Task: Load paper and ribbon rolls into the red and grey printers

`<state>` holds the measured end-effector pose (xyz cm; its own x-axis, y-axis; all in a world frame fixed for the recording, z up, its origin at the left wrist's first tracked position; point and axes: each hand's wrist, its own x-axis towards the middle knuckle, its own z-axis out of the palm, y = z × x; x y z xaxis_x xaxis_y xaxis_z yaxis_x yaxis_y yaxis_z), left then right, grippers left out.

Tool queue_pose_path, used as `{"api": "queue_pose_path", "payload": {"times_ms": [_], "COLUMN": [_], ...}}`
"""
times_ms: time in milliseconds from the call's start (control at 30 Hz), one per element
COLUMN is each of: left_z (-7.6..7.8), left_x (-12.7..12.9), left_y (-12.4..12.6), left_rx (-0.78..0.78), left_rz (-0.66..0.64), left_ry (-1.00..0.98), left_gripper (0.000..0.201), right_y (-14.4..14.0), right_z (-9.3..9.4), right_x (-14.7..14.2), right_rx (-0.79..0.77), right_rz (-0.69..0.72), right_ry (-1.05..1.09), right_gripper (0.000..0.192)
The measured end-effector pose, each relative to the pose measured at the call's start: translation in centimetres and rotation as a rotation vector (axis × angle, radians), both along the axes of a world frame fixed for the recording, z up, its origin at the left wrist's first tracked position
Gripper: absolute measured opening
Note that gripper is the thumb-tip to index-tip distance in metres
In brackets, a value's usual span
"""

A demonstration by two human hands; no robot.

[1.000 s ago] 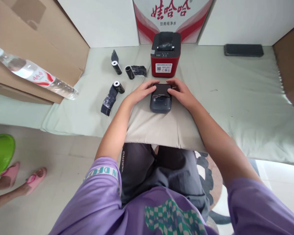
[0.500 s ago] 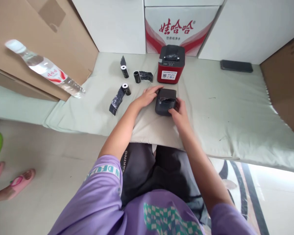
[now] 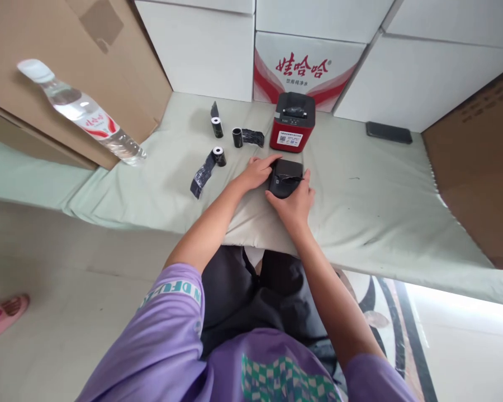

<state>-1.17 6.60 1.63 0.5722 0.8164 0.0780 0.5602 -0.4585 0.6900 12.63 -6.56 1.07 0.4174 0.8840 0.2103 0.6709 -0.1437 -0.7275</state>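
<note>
On the pale green cloth in front of me sits a small black printer (image 3: 288, 168), its top lid showing a ragged strip of paper or film at the slot. My left hand (image 3: 257, 172) grips its left side, with the index finger along the far edge. Around the front and right side wraps my right hand (image 3: 295, 204), thumb at the near left corner and fingers on the right side. Just behind stands a red and black receipt printer (image 3: 292, 124) with a white label.
Left of the printers lie three dark paper rolls (image 3: 219, 157) with tails unrolled. A water bottle (image 3: 86, 114) stands further left by a cardboard box (image 3: 134, 72). White cartons (image 3: 302, 19) line the back. A black phone-like slab (image 3: 389, 133) lies right. Another person's pink-sandalled foot (image 3: 4, 318) shows lower left.
My right hand has shifted from the black printer's right side round to its front, thumb now at the near left corner. The left hand stays beside it. The view has tilted slightly.
</note>
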Motion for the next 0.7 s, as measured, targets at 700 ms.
{"api": "queue_pose_path", "payload": {"times_ms": [700], "left_z": [-1.9], "left_x": [4.9], "left_y": [-1.3], "left_rx": [-0.246], "left_rz": [-0.028], "left_ry": [-0.606], "left_gripper": [0.066], "right_y": [1.5], "right_z": [0.4], "right_x": [6.0], "right_rx": [0.203], "right_rz": [0.147], "right_ry": [0.371], "right_gripper": [0.122]}}
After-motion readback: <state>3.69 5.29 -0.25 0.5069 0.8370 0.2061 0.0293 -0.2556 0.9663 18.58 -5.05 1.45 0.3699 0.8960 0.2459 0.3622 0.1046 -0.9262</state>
